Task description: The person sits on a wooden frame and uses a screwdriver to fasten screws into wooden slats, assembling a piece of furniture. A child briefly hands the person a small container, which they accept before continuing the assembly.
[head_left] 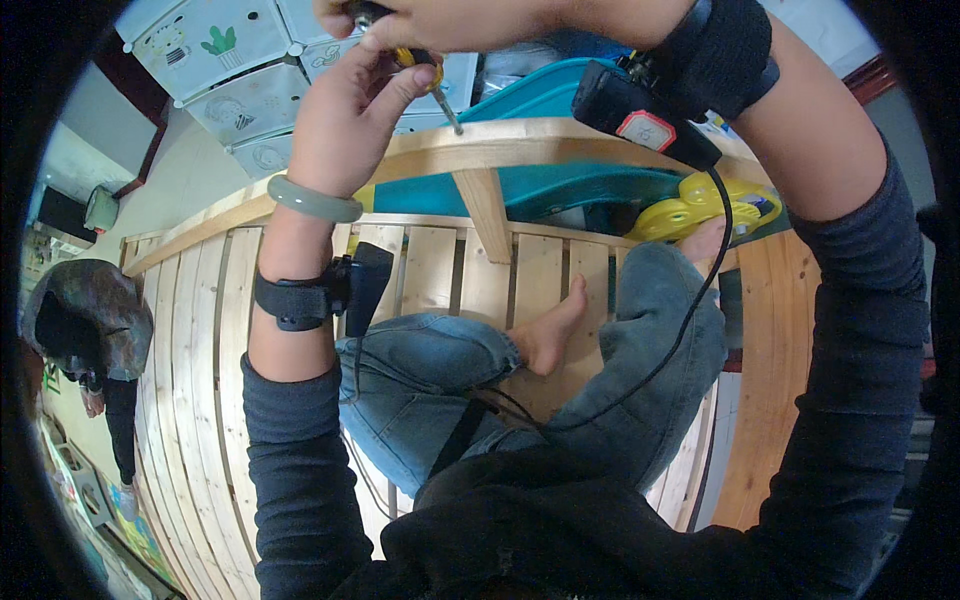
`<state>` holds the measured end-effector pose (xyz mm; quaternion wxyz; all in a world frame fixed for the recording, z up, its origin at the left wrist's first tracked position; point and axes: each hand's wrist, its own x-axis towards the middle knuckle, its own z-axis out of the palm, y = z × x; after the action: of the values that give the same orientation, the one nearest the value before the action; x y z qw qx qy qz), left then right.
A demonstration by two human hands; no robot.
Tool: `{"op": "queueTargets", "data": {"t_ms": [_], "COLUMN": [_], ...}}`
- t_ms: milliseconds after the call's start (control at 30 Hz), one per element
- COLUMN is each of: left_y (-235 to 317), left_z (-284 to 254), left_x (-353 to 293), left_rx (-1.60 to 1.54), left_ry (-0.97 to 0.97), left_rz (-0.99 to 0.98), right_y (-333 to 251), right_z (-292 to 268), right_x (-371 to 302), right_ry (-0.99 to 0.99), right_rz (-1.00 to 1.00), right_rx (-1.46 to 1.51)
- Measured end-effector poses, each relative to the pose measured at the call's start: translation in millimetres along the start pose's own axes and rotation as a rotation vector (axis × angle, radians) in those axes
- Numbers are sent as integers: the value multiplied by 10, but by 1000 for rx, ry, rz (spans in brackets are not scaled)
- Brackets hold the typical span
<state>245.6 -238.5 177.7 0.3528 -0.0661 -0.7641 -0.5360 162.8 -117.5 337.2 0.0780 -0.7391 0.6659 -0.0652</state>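
Note:
A screwdriver [430, 72] with a yellow and black handle slants down to the top edge of a curved wooden rail [400, 155]. The tip of its metal shaft meets the rail there. My left hand [355, 115] has its fingers closed round the lower handle, just above the shaft. Above it my right hand [450, 22] is closed at the handle's dark upper end, partly cut off by the picture's top edge. A short wooden post [483, 215] joins the rail to the slatted bed base [430, 270] where I sit cross-legged.
Behind the rail lies a teal plastic piece [540, 95], with a yellow plastic part [690, 212] by my foot. White cabinets with drawings [245, 105] stand beyond. At the left another person [90, 320] is beside the slats. A cable [715, 260] hangs from my right wrist.

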Motion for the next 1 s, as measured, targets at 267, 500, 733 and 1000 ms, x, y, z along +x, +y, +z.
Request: {"op": "queueTargets", "data": {"t_ms": [267, 500, 733, 1000], "left_y": [96, 180, 98, -102], "left_z": [71, 104, 107, 127], "left_x": [-110, -344, -728, -580], "left_rx": [7, 48, 362, 482], "left_ry": [-9, 48, -396, -352], "left_rz": [-93, -57, -216, -52], "right_y": [175, 12, -209, -66], "right_z": [256, 305, 333, 280], "right_x": [-43, -203, -313, -106], "right_ry": [262, 342, 309, 268], "right_rz": [81, 62, 63, 58], "right_rx": [-343, -118, -6, -156]}}
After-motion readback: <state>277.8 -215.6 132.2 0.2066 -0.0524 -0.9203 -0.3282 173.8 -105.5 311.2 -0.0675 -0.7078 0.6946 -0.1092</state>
